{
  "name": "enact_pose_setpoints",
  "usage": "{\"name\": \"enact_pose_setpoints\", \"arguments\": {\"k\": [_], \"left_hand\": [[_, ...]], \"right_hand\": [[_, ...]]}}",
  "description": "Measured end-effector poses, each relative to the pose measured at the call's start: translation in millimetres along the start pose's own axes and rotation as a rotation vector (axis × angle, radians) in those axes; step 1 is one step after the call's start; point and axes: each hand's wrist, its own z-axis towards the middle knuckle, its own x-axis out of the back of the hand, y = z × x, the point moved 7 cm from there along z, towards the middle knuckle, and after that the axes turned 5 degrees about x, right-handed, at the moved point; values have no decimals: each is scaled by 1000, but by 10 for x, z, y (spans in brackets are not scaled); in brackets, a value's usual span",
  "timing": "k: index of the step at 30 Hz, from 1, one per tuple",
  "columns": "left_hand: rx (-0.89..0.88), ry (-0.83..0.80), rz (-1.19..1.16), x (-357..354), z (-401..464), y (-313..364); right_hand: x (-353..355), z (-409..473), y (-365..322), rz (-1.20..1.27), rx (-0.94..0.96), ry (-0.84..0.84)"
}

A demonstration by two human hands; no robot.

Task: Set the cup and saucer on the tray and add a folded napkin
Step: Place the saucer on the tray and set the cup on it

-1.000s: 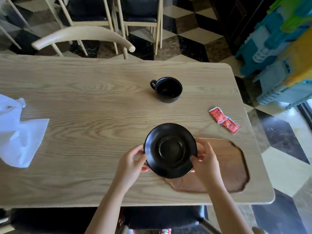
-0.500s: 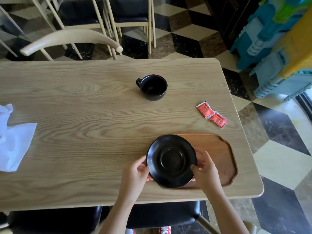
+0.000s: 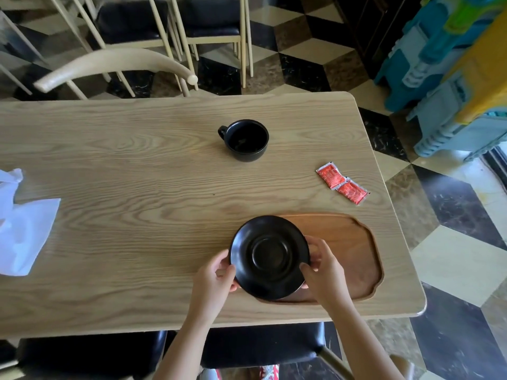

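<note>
**A:** ok so what's closest to the camera here?

**B:** both hands on the black saucer (image 3: 270, 257). The left hand (image 3: 212, 281) has its thumb curled over the saucer's left edge with the rest of the fingers tucked under the rim. The right hand (image 3: 325, 272) does the same on the right edge, thumb on top, fingers wrapped round the rim. So both are closed on it, nothing loose.

**A:** is the saucer on the tray or not?

**B:** it's over the left end of the brown wooden tray (image 3: 354, 248), hanging past the tray's left edge over the counter (image 3: 131, 187). Can't tell if it's resting on the tray or held just above it. The tray sits at the near right part of the counter.

**A:** and the cup?

**B:** black cup (image 3: 247, 139) stands upright further back, about mid counter, well apart from the saucer, handle pointing left. Looks empty but it's dark inside.

**A:** napkin?

**B:** white napkin (image 3: 22, 229) is way off at the left edge of the counter, crumpled, partly cut off by the frame.

**A:** anything else?

**B:** two red packets (image 3: 343, 183) joined together, beyond the tray near the right edge. Past the counter there's a pale curved chair back (image 3: 115, 64) and a checkered floor (image 3: 301, 58).
</note>
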Motion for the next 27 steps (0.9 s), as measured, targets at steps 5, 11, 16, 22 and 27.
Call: {"name": "enact_pose_setpoints", "arguments": {"k": [5, 11, 16, 22, 27], "left_hand": [[27, -27, -7, 9, 45, -86], [61, -121, 30, 43, 105, -89], [-471, 184, 747, 321, 102, 560], [-897, 216, 1071, 107, 291, 1534], [-841, 158, 1217, 87, 591, 1781]], "right_hand": [[4, -5, -5, -51, 27, -5], [56, 57, -54, -181, 56, -56], [311, 107, -349, -464, 167, 70], [204, 462, -1063, -783, 465, 103], [65, 811, -1429, -902, 519, 77]]}}
